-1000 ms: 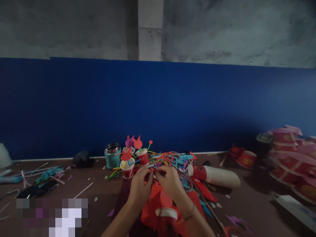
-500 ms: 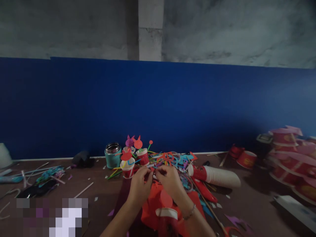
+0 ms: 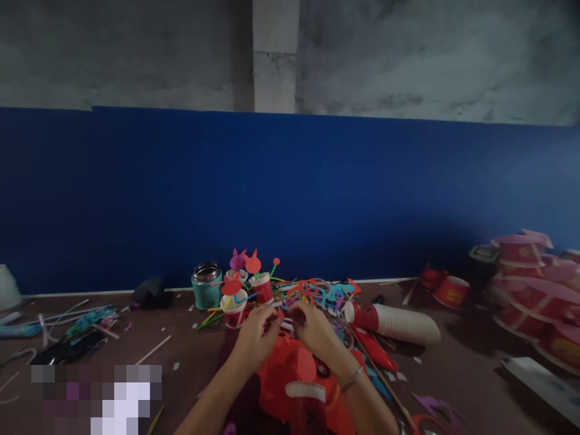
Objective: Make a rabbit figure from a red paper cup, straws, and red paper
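Note:
Above the red paper sheets, my left hand has its fingers curled together in a pinch. A small red piece shows at its fingertips, too small to make out. Facing it, my right hand has its thumb and fingers bent in a pinch; what they hold, if anything, is hidden. A red paper cup with a white rim stands upright close to me, between my forearms. Scissor handles partly show beside my right wrist.
Behind my hands lie coloured sticks and paper scraps. Decorated paper cups and a teal jar stand left of them. A stack of paper cups lies on the right. Red-and-pink cup constructions stand at far right, before a blue wall panel.
My hands have drawn slightly apart, and the red piece between them shows more. The red paper circle near the cup now looks broader. The cup has stayed in place.

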### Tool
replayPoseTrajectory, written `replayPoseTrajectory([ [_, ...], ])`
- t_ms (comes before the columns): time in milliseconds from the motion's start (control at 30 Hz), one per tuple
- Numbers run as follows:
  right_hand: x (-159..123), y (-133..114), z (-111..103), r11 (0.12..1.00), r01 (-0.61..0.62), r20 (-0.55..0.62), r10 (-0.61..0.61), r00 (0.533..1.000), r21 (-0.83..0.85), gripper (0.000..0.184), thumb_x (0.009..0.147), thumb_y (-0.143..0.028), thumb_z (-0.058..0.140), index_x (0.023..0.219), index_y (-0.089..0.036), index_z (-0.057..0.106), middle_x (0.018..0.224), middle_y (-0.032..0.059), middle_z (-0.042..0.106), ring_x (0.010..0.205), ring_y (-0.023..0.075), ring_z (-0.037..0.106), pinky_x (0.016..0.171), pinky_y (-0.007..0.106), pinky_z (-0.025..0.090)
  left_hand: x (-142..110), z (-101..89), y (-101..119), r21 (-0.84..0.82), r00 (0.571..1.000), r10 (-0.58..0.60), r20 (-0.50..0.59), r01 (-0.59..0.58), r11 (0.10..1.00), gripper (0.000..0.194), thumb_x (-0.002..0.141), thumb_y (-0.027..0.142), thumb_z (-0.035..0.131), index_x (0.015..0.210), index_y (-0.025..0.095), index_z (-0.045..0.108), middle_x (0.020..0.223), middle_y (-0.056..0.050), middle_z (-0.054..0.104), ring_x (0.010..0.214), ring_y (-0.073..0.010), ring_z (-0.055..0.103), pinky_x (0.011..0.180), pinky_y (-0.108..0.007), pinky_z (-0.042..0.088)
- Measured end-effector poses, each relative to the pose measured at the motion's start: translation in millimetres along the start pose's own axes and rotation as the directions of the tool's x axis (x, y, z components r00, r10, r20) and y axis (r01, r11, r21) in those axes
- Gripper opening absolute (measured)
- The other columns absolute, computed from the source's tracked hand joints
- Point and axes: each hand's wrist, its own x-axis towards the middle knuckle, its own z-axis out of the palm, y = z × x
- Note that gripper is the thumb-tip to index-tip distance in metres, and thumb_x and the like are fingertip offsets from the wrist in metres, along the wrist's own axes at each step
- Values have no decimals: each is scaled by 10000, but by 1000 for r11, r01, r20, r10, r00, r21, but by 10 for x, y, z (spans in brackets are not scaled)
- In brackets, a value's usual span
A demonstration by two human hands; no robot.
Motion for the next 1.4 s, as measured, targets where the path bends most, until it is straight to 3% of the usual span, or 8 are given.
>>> replayPoseTrajectory([
  [100,11,2,6,988,47,39,-53,998,144,299,640,-25,469,824,-159,664,835,62,709,808,181,646,726,249,462,-14,19,3,63,998,24,56,-28,998,119,769,176,459,700,189,555,769,-45,605,788,-202,543,732,-308,407],
  [233,16,-49,-31,934,4,145,-60,988,357,251,672,-89,511,864,-149,660,767,34,695,711,157,636,623,227,478,-21,62,17,11,996,-21,83,20,1000,97,705,149,482,692,188,569,816,-63,616,832,-225,533,787,-353,400],
  [333,19,-47,-65,954,-32,152,-15,988,298,90,681,-142,558,713,-150,642,640,7,656,591,131,583,543,212,438,-4,94,-9,-87,983,-138,117,149,985,81,691,177,502,624,190,547,757,-43,608,796,-211,529,759,-330,404],
  [500,56,125,-116,976,-71,108,49,993,207,90,663,-110,550,655,-149,631,585,-9,625,560,114,543,524,197,393,33,183,-175,-163,931,-298,210,334,928,238,793,276,414,659,167,577,613,0,592,594,-138,531,590,-247,418],
  [700,64,295,-125,985,-109,150,90,985,130,123,603,-52,543,585,-150,616,508,-32,588,501,96,503,473,181,326,-69,316,-293,-97,847,-428,314,478,873,175,636,326,656,572,163,649,488,33,575,520,-137,518,486,-221,360],
  [900,61,365,-75,985,-117,247,84,965,123,169,617,-36,513,650,-162,620,553,-17,654,520,110,564,475,180,339,-152,380,-200,-109,839,-423,342,482,869,27,552,209,677,545,219,701,497,37,623,564,-171,562,519,-238,372],
  [1133,47,412,-61,981,-113,328,56,943,157,121,650,-78,540,696,-154,623,609,4,685,556,118,578,501,185,359,-127,508,-335,-248,810,-410,421,537,807,145,565,140,556,559,190,692,538,23,675,611,-180,612,597,-267,448],
  [1400,41,389,-80,970,-134,382,48,923,203,122,647,-88,545,717,-153,621,588,-10,670,543,107,573,495,178,358,-133,509,-425,-295,794,-387,469,554,779,134,565,148,559,567,192,686,563,20,684,610,-171,628,618,-268,478],
])
